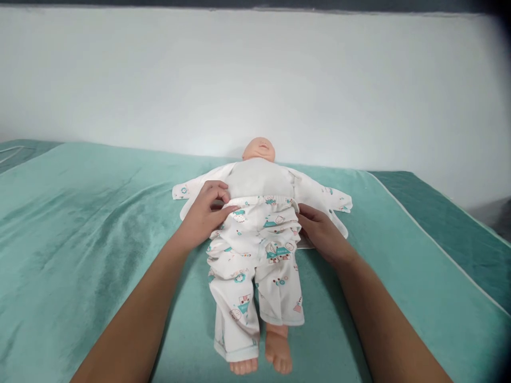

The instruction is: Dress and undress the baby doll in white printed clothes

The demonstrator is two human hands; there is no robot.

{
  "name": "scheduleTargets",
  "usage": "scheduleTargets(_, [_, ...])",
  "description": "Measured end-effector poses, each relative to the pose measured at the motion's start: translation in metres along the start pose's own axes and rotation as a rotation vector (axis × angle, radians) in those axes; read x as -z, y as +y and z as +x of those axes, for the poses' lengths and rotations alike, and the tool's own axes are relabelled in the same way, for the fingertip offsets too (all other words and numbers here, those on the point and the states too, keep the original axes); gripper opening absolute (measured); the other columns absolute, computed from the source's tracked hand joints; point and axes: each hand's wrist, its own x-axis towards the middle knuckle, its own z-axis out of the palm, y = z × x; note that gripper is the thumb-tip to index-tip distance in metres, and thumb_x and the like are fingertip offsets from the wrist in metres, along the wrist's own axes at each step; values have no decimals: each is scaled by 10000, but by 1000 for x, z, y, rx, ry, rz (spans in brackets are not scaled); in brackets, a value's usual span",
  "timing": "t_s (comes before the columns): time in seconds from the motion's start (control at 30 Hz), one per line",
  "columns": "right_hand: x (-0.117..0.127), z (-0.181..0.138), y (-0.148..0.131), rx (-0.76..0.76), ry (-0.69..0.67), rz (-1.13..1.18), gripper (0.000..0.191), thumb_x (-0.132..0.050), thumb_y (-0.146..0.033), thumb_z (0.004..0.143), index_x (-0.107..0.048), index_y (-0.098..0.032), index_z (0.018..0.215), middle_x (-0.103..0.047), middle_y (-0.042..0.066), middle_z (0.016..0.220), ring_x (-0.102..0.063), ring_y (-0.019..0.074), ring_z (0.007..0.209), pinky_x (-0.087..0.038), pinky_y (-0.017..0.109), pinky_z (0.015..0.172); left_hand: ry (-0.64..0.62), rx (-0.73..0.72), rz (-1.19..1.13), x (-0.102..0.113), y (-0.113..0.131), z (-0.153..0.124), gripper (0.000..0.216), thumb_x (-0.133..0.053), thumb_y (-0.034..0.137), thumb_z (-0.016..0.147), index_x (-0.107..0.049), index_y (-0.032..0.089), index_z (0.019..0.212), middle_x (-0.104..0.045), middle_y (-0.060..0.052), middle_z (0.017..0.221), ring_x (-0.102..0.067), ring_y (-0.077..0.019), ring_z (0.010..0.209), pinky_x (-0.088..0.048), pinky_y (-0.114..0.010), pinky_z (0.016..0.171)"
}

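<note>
A baby doll [261, 178] lies on its back, head toward the wall and bare feet toward me. It wears printed white pants [255, 234], pulled up to the waist and bunched along the legs. My left hand [207, 210] pinches the pants near the waistband on the left, thumb on the cloth in front. On the other side, my right hand [319, 229] holds the pants' edge, its fingertips partly hidden by fabric. A white jacket [319, 191] is spread open around the doll's torso, sleeves stretched out to both sides.
Beneath the doll is a light green blanket [99, 239] with wrinkles on the left. A darker green quilted cover [447, 218] shows at the right. The white wall [255, 74] rises just behind the doll's head.
</note>
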Motion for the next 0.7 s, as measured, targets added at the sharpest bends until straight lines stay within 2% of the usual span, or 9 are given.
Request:
scheduleTargets(0.1, [-2,0,-1,-22,30,-47,351,-610,-553,819,-588,-203,804,-521,-31,679,-407,116,592,-334,237,528,3,-68,89,0,1,-1,233,-601,369,875,-496,199,754,-521,-71,1261,-531,-187,1032,-466,-271,772])
scheduleTargets(0.2, [-4,0,-4,-42,56,-77,360,-618,-556,810,-571,-204,753,-508,-32,641,-409,120,575,-323,244,520,101,-86,127,-3,-2,1,222,-560,343,896,-455,206,757,-593,-65,1168,-553,-182,984,-452,-267,748])
scheduleTargets(0.3, [-6,-1,-7,-23,111,-118,404,-606,-580,820,-535,-204,689,-494,-28,624,-413,121,573,-320,250,520,259,1,120,-6,-11,5,219,-540,356,906,-417,218,787,-628,-29,1016,-570,-155,838,-428,-268,731])
scheduleTargets(0.4, [-9,0,-8,12,217,-212,453,-593,-591,833,-475,-207,623,-469,-34,589,-396,115,555,-307,256,515,367,131,186,-8,-22,11,232,-548,396,898,-423,224,807,-590,13,859,-524,-135,694,-385,-269,681])
scheduleTargets(0.47, [-12,1,-7,35,289,-290,455,-575,-578,846,-458,-210,606,-462,-36,568,-392,117,550,-302,262,517,336,186,196,-7,-29,14,244,-564,415,881,-439,222,801,-539,30,761,-476,-132,651,-357,-262,641])
scheduleTargets(0.57, [-16,5,-4,52,361,-393,446,-535,-543,866,-424,-213,586,-433,-35,545,-378,124,559,-286,270,515,161,281,30,-7,-33,16,279,-571,476,866,-474,219,820,-494,46,678,-415,-119,586,-316,-238,555])
scheduleTargets(0.7, [-15,12,-1,5,338,-455,421,-486,-504,879,-440,-206,584,-438,-25,557,-392,138,602,-287,274,536,47,415,-150,-7,-25,15,361,-594,555,837,-556,204,916,-584,20,745,-487,-116,604,-337,-222,525])
